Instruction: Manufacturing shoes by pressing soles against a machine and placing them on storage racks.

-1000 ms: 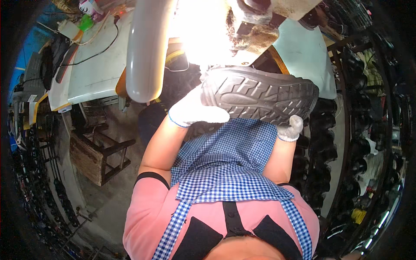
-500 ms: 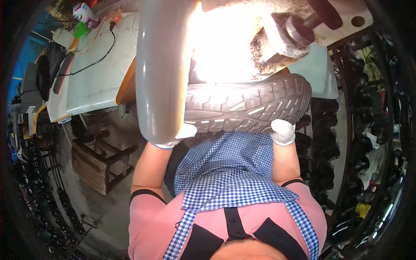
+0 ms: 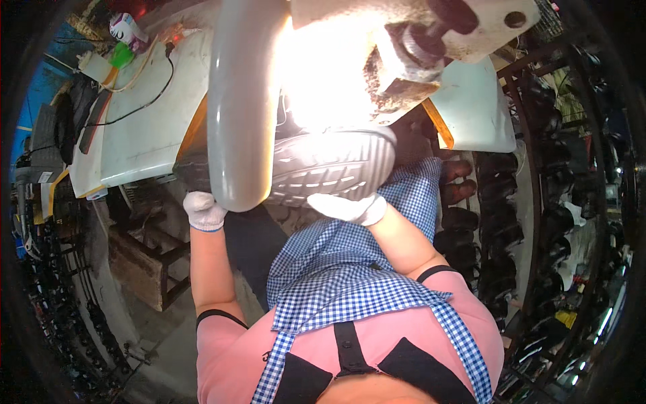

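Observation:
A dark shoe [image 3: 323,176] is held crosswise under the machine head, its treaded sole facing me. The rounded grey machine arm [image 3: 241,121] hides part of its middle, and a bright lamp glare washes out the upper edge of the sole. My left hand [image 3: 204,212], in a white glove, is closed at the shoe's left end, with its fingers partly hidden. My right hand [image 3: 350,207], gloved too, grips the lower edge of the sole, right of the machine arm. Where the machine meets the shoe is lost in the glare.
A pale machine table [image 3: 145,114] with a black cable [image 3: 161,84] reaches out to the left. Its other part [image 3: 481,111] shows at right. A wooden stool [image 3: 145,262] stands on the floor at lower left. Racks of dark shoes [image 3: 494,222] line the right side.
The shoe has slid left under the machine, and its left end now shows beyond the grey arm. Both hands have moved left with it.

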`<state>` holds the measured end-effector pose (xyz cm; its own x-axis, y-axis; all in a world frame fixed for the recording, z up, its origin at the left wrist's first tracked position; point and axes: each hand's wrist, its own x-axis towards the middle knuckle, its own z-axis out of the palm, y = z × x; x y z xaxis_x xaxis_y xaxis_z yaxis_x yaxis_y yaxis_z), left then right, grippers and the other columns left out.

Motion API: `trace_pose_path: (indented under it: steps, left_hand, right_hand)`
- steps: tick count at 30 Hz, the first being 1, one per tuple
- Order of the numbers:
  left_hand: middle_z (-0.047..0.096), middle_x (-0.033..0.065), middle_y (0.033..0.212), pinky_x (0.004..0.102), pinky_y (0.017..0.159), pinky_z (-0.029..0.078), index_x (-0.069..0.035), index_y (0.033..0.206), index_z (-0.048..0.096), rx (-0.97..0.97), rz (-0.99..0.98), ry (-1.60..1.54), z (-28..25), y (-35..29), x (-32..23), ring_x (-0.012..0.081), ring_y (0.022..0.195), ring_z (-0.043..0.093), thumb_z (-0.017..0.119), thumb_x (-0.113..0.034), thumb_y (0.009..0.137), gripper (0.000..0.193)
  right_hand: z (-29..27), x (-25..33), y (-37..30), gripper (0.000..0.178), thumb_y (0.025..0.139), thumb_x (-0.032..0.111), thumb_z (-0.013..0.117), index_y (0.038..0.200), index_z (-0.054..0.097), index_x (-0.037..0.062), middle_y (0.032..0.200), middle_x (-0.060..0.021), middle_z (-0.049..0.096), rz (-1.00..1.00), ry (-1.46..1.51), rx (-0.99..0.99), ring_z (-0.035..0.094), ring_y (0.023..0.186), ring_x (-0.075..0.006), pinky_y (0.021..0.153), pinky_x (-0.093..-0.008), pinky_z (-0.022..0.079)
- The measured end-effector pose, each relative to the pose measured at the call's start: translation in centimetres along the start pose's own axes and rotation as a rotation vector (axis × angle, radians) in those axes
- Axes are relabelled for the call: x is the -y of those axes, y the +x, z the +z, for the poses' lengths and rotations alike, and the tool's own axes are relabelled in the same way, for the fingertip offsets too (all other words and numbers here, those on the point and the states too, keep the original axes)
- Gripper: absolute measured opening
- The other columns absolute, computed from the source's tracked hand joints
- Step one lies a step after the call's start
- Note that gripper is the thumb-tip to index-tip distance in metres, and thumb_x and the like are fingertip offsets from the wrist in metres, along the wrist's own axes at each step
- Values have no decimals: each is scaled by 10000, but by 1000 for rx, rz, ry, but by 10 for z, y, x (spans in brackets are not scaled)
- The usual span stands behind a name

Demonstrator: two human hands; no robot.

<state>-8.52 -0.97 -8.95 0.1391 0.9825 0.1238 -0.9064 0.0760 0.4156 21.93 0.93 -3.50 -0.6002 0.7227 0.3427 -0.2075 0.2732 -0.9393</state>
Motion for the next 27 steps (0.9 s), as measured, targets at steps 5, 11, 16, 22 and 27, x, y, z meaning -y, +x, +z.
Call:
trace_pose_path:
  steps: [5, 11, 16, 22, 27]
  left_hand:
    - [516, 214, 1400, 552, 1100, 429, 22, 1444, 406, -26, 59, 0, -16, -19, 8, 394, 1296, 512, 824, -80, 607, 940]
    - [384, 119, 1554, 549, 1198, 274, -91, 1551, 293, -87, 107, 35, -18, -54, 40, 328, 1442, 344, 891, -417, 670, 1114]
    - [276, 172, 1602, 532, 1225, 218, -93, 1546, 296, -148, 98, 95, -9, -58, 39, 358, 1476, 275, 874, -443, 705, 1079]
    - [436, 228, 1489, 495, 1216, 253, -21, 1479, 389, -24, 62, 343, 41, -11, 29, 376, 1422, 371, 831, -345, 792, 879]
    - [616, 130, 1265, 351, 1023, 433, 12, 1319, 555, -155, 48, 1158, 117, 15, 74, 203, 1145, 576, 549, -173, 970, 396]
  right_hand:
    - [-1, -4, 15, 591, 847, 164, 767, 1379, 533, 54, 1369, -127, 587, 295, 69, 90, 545, 1273, -232, 1072, -374, 446]
    - [-21, -2, 30, 651, 796, 189, 833, 1356, 545, 26, 1317, -123, 619, 515, 167, 291, 578, 1221, -208, 1044, -356, 480]
    - [-47, 33, 42, 690, 775, 239, 856, 1357, 550, 29, 1274, -128, 645, 506, 66, 345, 604, 1172, -203, 1027, -345, 485]
    - [-69, 75, 73, 726, 779, 392, 830, 1336, 568, 6, 1214, -151, 671, 698, -457, 606, 632, 1113, -228, 979, -344, 501]
    - [-79, 74, 80, 757, 749, 409, 843, 1329, 571, 6, 1201, -160, 673, 783, -620, 670, 632, 1098, -241, 968, -353, 502]
